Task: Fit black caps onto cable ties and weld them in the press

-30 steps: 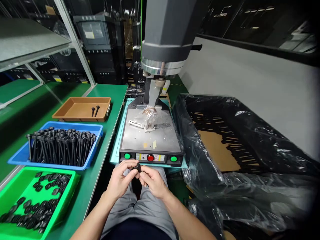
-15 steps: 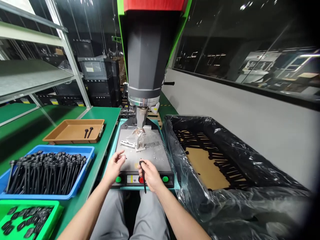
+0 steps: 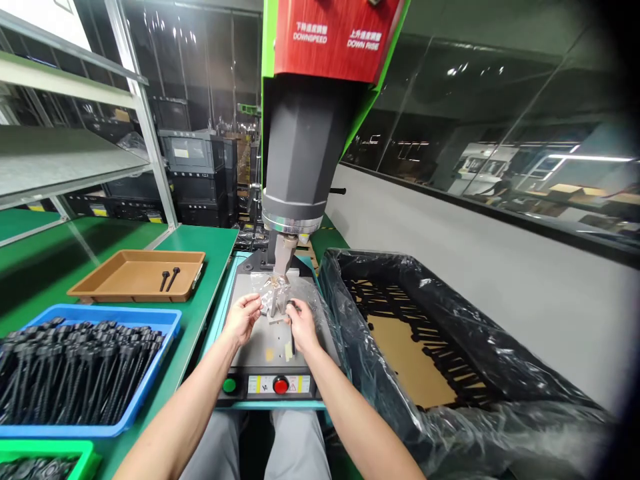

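My right hand (image 3: pixel 303 328) is closed on a black cable tie (image 3: pixel 293 341), whose strip hangs down below the fingers. This hand is at the right side of a small metal fixture (image 3: pixel 277 313) under the press horn (image 3: pixel 285 253). At the fixture's left side, my left hand (image 3: pixel 243 318) has thumb and fingers pinched together. Its fingertips cover the place of the fixture's pale arm, and what they hold cannot be made out. Clear plastic film (image 3: pixel 267 283) surrounds the fixture on the grey plate (image 3: pixel 250 355).
Left, a brown tray (image 3: pixel 107 287) holds two black pieces; a blue tray (image 3: pixel 173 327) is full of black cable ties. A green bin (image 3: pixel 87 460) holds small black parts. Right, a plastic-lined box (image 3: pixel 410 267) contains more ties. Front panel: green button (image 3: pixel 229 385), red button (image 3: pixel 281 385).
Both hands have moved forward from the plate's front edge to the fixture. The cable tie has come along in my right hand. The left fingers have closed together. The view has shifted.
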{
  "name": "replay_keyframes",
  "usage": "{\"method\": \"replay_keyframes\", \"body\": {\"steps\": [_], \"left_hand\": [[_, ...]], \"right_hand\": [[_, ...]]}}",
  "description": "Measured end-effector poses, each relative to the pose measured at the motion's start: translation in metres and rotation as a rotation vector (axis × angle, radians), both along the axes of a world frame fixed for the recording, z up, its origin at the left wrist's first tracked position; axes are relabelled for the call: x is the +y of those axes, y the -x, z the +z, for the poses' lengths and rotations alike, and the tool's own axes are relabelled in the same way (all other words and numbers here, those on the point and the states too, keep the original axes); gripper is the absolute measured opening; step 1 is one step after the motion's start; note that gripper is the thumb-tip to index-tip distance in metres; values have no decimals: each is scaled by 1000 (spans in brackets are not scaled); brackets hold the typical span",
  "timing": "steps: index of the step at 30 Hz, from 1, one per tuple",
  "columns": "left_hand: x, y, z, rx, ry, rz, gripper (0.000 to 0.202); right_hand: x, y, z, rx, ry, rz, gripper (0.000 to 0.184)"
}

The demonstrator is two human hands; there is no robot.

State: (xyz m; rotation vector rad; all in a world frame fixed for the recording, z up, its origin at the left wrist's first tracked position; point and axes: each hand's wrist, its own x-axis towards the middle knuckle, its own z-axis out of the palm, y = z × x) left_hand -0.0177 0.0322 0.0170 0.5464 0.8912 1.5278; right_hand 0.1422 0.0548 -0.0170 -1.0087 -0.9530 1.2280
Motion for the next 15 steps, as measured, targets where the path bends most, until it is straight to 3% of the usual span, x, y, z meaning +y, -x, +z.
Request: {"method": "replay_keyframes", "body": {"steps": [4, 6, 10, 15], "left_hand": [[-3, -17, -1, 25, -61, 18, 43], [-5, -24, -1, 89, -91, 14, 46], [-6, -31, 1, 177, -121, 26, 51], [-8, -27, 5, 207, -139, 38, 52]], "right_hand": [[21, -31, 11, -95, -203, -269, 39], [26, -38, 14, -82, -237, -303, 40], [23, -34, 6, -109, -189, -138, 40], [19, -15, 0, -218, -271, -34, 32]]}}
